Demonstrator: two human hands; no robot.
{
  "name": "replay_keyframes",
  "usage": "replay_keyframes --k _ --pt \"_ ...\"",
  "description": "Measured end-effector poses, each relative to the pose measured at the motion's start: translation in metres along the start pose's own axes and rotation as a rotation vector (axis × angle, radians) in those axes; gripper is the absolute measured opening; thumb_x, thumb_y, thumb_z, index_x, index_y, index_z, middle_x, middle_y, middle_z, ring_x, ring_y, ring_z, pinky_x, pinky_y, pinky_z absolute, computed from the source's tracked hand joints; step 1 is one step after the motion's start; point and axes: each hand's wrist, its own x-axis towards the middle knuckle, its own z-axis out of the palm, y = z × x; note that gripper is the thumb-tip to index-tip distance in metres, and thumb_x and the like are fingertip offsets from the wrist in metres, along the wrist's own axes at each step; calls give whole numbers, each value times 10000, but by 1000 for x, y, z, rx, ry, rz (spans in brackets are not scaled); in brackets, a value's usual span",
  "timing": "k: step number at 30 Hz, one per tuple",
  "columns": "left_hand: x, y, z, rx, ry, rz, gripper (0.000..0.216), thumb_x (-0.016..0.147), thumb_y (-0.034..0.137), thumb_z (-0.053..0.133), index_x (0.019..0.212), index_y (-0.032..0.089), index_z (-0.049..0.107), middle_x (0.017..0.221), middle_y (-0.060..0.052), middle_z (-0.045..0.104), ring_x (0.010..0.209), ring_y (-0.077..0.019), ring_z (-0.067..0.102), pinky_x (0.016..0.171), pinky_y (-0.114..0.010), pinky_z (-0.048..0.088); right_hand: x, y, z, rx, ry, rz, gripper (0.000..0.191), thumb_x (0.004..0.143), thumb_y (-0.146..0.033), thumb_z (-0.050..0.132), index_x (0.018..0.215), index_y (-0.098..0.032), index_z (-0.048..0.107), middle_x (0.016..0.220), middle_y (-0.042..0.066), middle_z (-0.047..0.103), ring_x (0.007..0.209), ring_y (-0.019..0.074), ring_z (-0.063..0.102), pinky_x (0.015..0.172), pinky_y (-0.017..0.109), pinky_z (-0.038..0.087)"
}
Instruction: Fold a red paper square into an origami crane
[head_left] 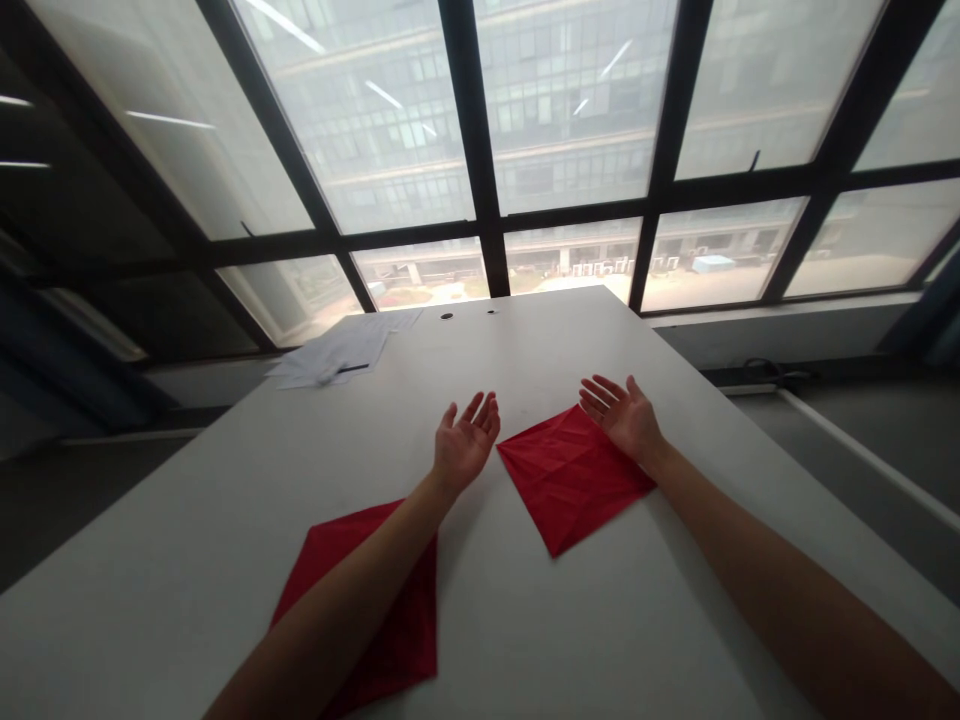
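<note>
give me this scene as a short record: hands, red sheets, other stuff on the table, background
left hand: bare, palm up, fingers spread, holding nothing
right hand: bare, palm up, overlapping one corner of the far red sheet in view; contact unclear
far red sheet: flat, creased, between the hands and toward the right
near red sheet: partly hidden by the left forearm
table: white
far left: loose papers with a slim dark object
background: dark-framed windows
</note>
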Motion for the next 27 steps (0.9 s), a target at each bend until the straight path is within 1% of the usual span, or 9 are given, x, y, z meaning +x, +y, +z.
replay_keyframes --k 2,4,8,10,13,16,20,25,27 --pt "3 8 6 45 -21 17 374 984 382 407 1117 117 635 1092 -149 696 955 -202 684 815 -334 576 0 0 0 9 -2 1 444 971 -529 375 1031 -222 690 1166 102 712 1071 252 666 971 425 537" --pt "8 7 15 104 -32 24 359 979 384 418 1084 126 645 1052 -133 701 907 -191 682 781 -316 570 -2 -1 1 17 -10 1 440 972 -525 376 1036 -220 687 1159 106 714 1053 250 672 955 421 548" --pt "16 -21 23 328 33 56 249 937 330 499 987 147 661 887 -75 695 707 -155 652 616 -260 526 -6 -4 2 23 -14 7 435 979 -511 369 1045 -216 681 1131 119 719 1004 244 686 917 413 570" --pt "15 -36 21 404 -33 88 213 916 305 543 999 149 662 847 -63 678 691 -145 635 581 -233 494 -7 -5 1 24 -11 8 432 984 -505 356 1042 -224 679 1107 114 726 983 239 691 904 413 576" --pt "8 -49 11 351 -50 66 208 892 316 584 1000 156 663 833 -45 662 683 -133 615 581 -228 481 -7 -5 1 24 -13 9 430 988 -501 347 1039 -229 676 1082 103 733 963 237 695 894 415 580" --pt "-3 -52 3 266 -30 39 204 871 305 610 1009 165 661 836 -38 658 678 -130 604 576 -228 472 -7 -5 2 29 -21 8 428 985 -499 355 1042 -220 675 1076 107 733 946 240 696 883 415 584" --pt "-15 -51 6 281 -32 -27 207 859 309 616 997 162 659 812 -40 645 657 -125 587 567 -227 463 -6 -4 3 40 -22 15 423 986 -495 354 1048 -221 670 1064 108 732 929 236 696 873 412 586" --pt "-11 -46 19 577 -69 -129 194 842 281 634 974 143 661 798 -59 646 650 -138 601 563 -232 455 -5 -3 1 25 -41 1 394 955 -531 420 1022 -245 683 1074 87 729 948 234 687 913 407 568" --pt "-8 -44 17 781 -109 -58 204 848 300 628 971 141 661 806 -73 658 658 -152 609 582 -245 461 -4 -2 0 2 -32 -14 404 939 -556 437 1009 -250 691 1093 80 724 971 238 681 928 409 561"
